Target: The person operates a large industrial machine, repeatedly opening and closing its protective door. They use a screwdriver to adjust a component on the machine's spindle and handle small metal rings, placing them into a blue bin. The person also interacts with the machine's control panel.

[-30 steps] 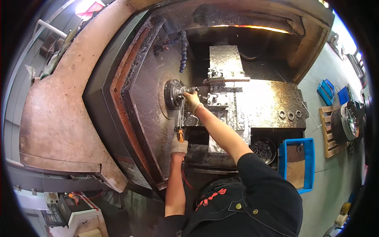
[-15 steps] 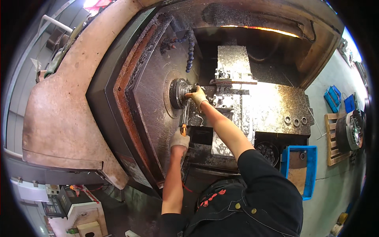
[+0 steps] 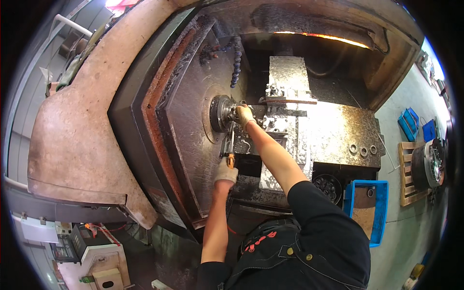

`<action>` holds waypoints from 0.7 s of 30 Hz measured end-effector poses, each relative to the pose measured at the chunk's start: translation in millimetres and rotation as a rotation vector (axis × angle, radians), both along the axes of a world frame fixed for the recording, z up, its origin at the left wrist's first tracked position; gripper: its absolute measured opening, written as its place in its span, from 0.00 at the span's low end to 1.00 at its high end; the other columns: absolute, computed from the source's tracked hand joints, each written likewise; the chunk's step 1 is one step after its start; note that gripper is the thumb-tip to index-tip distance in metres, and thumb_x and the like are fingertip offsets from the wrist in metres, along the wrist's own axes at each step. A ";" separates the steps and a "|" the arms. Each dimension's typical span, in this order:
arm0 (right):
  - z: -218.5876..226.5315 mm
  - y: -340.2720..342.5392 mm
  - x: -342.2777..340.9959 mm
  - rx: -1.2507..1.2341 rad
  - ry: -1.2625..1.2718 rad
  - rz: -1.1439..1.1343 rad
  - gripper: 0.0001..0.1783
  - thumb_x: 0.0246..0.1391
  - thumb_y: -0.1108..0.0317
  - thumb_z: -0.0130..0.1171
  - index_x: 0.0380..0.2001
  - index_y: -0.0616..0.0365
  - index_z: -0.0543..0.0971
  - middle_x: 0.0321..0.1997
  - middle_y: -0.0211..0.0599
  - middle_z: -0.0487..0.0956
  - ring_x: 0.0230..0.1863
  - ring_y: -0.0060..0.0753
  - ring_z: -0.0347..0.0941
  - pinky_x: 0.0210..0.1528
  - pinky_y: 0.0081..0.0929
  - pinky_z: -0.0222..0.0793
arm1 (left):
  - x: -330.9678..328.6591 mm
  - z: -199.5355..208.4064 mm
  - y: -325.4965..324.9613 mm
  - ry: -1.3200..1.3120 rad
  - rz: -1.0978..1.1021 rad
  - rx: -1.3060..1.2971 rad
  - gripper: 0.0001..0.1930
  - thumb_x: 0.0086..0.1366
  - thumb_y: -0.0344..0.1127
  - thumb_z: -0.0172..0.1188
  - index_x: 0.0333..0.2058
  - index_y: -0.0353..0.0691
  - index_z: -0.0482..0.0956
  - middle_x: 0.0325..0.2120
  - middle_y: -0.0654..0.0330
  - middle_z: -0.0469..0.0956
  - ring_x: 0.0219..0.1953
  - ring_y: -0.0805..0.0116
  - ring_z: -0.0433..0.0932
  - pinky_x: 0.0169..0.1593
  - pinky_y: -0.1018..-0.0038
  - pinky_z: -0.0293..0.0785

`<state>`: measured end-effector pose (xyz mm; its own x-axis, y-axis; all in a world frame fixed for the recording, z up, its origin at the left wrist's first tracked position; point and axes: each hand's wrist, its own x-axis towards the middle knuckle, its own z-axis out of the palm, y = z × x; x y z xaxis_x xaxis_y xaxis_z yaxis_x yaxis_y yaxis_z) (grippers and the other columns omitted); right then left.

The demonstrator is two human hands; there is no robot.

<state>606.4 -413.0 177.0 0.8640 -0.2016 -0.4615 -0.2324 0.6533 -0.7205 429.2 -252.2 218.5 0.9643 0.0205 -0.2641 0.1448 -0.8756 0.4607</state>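
In my gloved left hand [image 3: 225, 173] is an air blow gun [image 3: 231, 160] with an orange handle; my fingers are wrapped round it. Its thin metal nozzle points up toward the round lathe chuck [image 3: 220, 114]. My gloved right hand [image 3: 245, 115] is closed at the chuck's front face, its fingers curled. A small dark metal edge shows by the fingertips, but the hand hides most of what it grips. Just right of that hand stands the tool block [image 3: 273, 124] on the chip-covered cross slide [image 3: 288, 72].
Three metal rings [image 3: 363, 151] lie on the lit machine deck at the right. A blue crate [image 3: 385, 208] with one ring inside stands beside the machine. The bent blue coolant hose [image 3: 236, 67] hangs above the chuck. The sliding door [image 3: 140, 111] bounds the left side.
My left hand has shifted a little right with the blow gun, whose nozzle now stands more upright. At the chuck, my right hand has turned slightly, and its thumb no longer points at the chuck.
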 end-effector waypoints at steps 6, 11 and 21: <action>-12.6 -0.9 -0.6 0.018 -0.008 -0.062 0.21 0.53 0.54 0.50 0.43 0.58 0.70 0.35 0.32 0.73 0.34 0.28 0.69 0.35 0.25 0.67 | -17.9 11.5 -13.0 0.093 -0.003 -0.006 0.21 0.45 0.35 0.54 0.42 0.46 0.71 0.35 0.47 0.75 0.41 0.49 0.73 0.44 0.62 0.68; -37.6 -7.5 0.5 0.045 -0.197 -0.048 0.19 0.54 0.57 0.50 0.44 0.58 0.70 0.38 0.32 0.74 0.36 0.27 0.70 0.34 0.24 0.67 | -3.4 7.7 -7.6 0.138 -0.105 -0.054 0.21 0.44 0.34 0.54 0.42 0.42 0.72 0.36 0.47 0.75 0.42 0.50 0.72 0.45 0.62 0.68; -46.1 14.6 -33.1 0.131 -0.135 -0.024 0.12 0.52 0.60 0.53 0.35 0.54 0.76 0.28 0.27 0.75 0.27 0.22 0.68 0.29 0.20 0.64 | 17.3 45.3 -28.0 0.036 -0.093 0.174 0.17 0.47 0.36 0.52 0.39 0.42 0.71 0.34 0.46 0.75 0.40 0.48 0.73 0.43 0.60 0.68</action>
<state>573.3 -398.3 130.9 0.9154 -0.1688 -0.3655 -0.1226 0.7480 -0.6523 446.6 -280.1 263.9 0.9542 -0.0195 -0.2987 0.0735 -0.9520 0.2971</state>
